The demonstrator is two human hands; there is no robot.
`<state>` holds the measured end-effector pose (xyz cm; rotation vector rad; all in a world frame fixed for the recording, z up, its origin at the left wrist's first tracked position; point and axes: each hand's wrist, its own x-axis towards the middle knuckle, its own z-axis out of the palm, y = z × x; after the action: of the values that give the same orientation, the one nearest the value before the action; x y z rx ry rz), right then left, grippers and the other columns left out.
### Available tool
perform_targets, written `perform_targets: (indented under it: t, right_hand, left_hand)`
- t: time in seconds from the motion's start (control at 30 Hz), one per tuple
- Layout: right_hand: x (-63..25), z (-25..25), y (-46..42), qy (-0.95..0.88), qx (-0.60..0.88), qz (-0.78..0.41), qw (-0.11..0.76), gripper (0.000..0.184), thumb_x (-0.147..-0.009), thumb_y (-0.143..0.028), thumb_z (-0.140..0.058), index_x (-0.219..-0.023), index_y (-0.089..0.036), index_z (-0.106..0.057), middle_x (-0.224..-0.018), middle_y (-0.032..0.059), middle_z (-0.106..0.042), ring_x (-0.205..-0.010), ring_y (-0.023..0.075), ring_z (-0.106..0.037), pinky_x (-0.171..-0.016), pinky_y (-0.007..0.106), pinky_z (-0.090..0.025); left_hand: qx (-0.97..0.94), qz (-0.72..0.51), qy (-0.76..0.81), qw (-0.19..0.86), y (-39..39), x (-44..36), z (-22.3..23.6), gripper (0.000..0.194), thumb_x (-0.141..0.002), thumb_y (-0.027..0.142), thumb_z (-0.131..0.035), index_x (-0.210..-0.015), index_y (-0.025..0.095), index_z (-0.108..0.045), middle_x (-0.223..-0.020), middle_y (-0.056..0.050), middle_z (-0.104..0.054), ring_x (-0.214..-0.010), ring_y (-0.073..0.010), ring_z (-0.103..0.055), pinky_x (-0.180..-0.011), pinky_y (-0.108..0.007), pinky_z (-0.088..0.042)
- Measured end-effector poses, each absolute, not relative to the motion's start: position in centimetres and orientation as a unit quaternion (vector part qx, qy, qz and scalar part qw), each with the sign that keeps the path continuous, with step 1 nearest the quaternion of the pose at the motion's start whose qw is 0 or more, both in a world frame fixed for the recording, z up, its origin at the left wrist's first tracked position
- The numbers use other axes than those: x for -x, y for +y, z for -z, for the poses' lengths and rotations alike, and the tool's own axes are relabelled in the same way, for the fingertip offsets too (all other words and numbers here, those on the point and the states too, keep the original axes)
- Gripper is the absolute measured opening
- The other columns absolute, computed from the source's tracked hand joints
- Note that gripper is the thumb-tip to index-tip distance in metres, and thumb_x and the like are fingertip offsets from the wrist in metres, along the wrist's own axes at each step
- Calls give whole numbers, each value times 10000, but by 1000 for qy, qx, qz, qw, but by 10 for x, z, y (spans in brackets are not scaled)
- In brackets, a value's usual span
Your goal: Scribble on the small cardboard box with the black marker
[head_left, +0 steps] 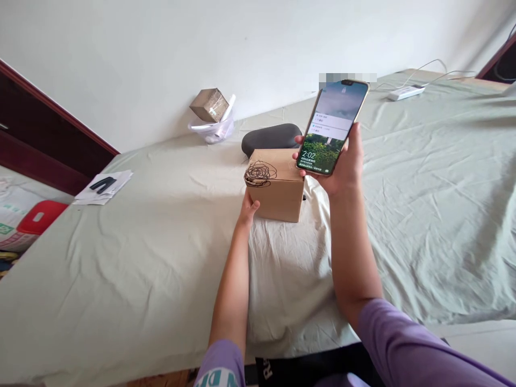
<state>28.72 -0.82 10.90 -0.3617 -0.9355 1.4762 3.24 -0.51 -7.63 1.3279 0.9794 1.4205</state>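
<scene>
A smartphone with its screen lit, showing a lock screen that reads 2:02, is held up by my right hand, the fingers wrapped round its edges. Below and left of it, a closed cardboard box rests on the cloth. A tangle of thin dark wire lies on the box's top left corner. My left hand grips the box's left side, thumb on the front face and the other fingers mostly hidden. Directly behind the box is a dark grey rounded case.
A pale green cloth covers the wide surface. Near the wall stand a plastic bowl and a small taped box. Papers with a black item lie left; a white power strip with cables lies at the back right.
</scene>
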Motion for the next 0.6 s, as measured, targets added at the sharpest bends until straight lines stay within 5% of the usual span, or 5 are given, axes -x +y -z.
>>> perform_targets:
  t: [0.27, 0.47, 0.6]
  right_hand:
    - [-284, -112, -14, -432, 176, -669, 579, 695, -920, -790, -550, -1282, -209, -669, -1065, 112, -795, -800, 257, -784, -472, 306, -567]
    - [-277, -119, -31, -449, 164, -661, 579, 441, -881, -430, -681, -1205, -131, -673, -1004, 134, -805, -849, 277, -806, -491, 283, -587]
    - [-262, -120, -39, -472, 115, -710, 511, 494, -749, -259, -682, -1225, -128, -658, -1061, 146, -810, -912, 310, -810, -466, 277, -585]
  left_hand:
    - [-521, -600, 388, 467, -6, -23, 61, 1492, -474, 780, -978, -1682, 284, -256, -1620, -221, -563, -1539, -449, -544, -1285, -617, -437]
    - [-571, -669, 380, 288, 6, -28, 59, 1474, -453, 779, -983, -1588, 300, -174, -1694, -223, -329, -1601, -424, -442, -1317, -544, -412]
    - [-594, -669, 408, 180, 13, -30, 64, 1457, -531, 893, -888, -1609, 315, -97, -1648, -227, -320, -1577, -433, -465, -1284, -599, -451]
